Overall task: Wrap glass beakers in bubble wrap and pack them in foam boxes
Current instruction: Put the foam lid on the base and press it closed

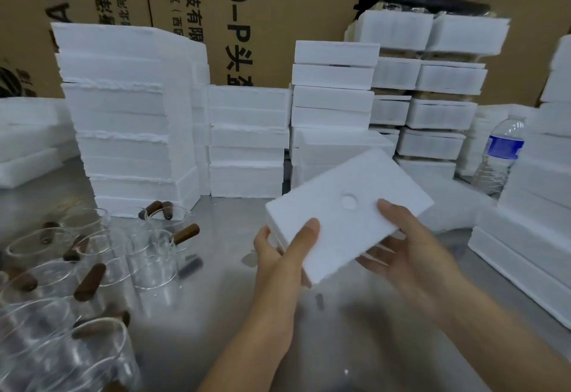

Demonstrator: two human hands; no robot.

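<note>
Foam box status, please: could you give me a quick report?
Left hand and right hand grip foam box, tilted above table. Beakers bare, at left. Nothing blocking seen.

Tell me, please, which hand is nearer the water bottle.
Right. The right hand holds the foam box at its right, below and left of the water bottle; the left hand grips its left corner, farther off.

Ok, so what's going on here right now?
A person grips a white foam box with both hands, left hand at its near corner, right hand along its right side, tilted above the metal table. Bare glass beakers sit at the left, stacked foam boxes behind, a water bottle at the right.
</note>
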